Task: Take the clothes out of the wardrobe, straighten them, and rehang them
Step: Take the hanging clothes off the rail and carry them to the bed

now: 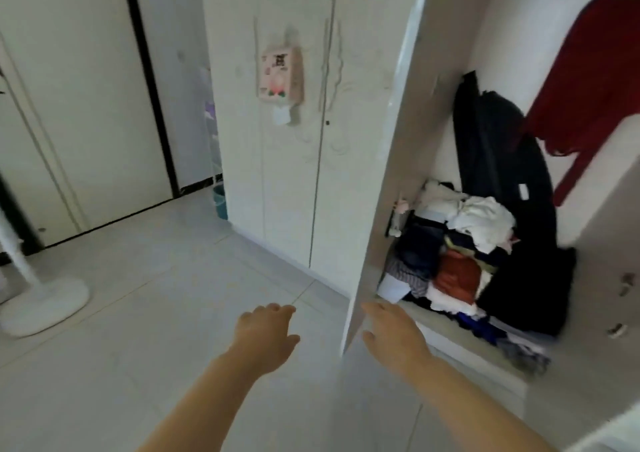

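Finding: both hands empty, fingers loosely spread. The left hand (266, 332) is over the floor tiles. The right hand (393, 335) is just beside the lower edge of the open door (408, 140); contact cannot be confirmed.

Inside the wardrobe (495, 29), a red garment (595, 81) hangs at upper right with dark garments (498, 160) beside it. A loose heap of clothes (450, 254) lies on the shelf below.

Assessment: no garment removed yet.

Recommendation: push the door fully clear first, then lift the red garment out by its hanger (out of frame), not by pulling the cloth, with the other hand supporting the hem above the heap
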`<state>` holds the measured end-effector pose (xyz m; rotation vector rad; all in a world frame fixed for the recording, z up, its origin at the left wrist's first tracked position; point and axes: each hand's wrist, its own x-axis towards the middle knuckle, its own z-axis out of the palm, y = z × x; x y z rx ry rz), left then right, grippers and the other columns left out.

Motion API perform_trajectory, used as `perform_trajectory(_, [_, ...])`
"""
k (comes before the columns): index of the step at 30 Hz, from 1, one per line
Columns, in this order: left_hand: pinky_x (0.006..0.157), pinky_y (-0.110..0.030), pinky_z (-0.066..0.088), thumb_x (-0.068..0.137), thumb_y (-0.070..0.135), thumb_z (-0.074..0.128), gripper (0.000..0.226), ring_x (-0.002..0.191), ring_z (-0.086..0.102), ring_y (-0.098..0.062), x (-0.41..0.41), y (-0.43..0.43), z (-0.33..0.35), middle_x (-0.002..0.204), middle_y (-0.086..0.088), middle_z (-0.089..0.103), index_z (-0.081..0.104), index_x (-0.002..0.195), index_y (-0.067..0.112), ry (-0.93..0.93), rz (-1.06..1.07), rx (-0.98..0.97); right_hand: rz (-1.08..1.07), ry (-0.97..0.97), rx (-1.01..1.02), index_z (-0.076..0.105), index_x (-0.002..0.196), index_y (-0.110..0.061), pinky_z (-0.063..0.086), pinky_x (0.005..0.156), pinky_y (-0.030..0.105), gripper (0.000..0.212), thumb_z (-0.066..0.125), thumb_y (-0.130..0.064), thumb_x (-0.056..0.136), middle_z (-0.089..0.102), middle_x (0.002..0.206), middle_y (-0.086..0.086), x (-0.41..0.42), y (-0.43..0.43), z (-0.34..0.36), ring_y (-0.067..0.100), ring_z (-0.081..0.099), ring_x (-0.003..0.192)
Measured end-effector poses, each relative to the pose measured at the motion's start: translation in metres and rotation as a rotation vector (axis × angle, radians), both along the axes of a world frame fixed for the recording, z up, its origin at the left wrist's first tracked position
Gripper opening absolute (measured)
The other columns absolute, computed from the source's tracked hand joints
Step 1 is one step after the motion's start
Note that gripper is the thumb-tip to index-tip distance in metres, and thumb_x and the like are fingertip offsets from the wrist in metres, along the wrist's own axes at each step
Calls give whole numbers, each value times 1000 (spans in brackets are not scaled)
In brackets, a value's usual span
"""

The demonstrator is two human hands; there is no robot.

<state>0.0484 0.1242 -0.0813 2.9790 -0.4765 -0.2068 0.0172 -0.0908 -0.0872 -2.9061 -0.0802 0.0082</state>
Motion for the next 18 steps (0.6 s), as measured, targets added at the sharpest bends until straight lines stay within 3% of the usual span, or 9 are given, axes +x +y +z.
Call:
perform_trajectory(3, [99, -35, 38, 93, 44, 44, 53, 121, 47, -21, 35, -91, 8, 137, 0, 46, 32, 141, 25, -29, -142, -43, -122, -1, -74, 42, 131, -18, 40, 95, 34, 39, 45, -23, 93, 46, 130, 4, 11, -84, 10, 23, 44, 117])
perform_trajectory(8, [95, -33, 39, 92, 40, 44, 47, 116, 49, -21, 84, -227, 34, 129, -1, 51, 37, 136, 22, -41, -324, -113, -311, -36, -90, 38, 135, -21, 36, 97, 32, 44, 48, -29, 92, 42, 135, 1, 29, -203, 35, 21, 40, 123])
perform_trajectory(18, [93, -35, 44, 90, 38, 49, 45, 111, 52, -22, 215, -406, 111, 121, -3, 56, 44, 131, 20, -217, -535, -232, -505, -213, -191, 36, 138, -21, 41, 93, 30, 48, 50, -32, 93, 45, 133, 1, 106, -362, 104, 20, 45, 116])
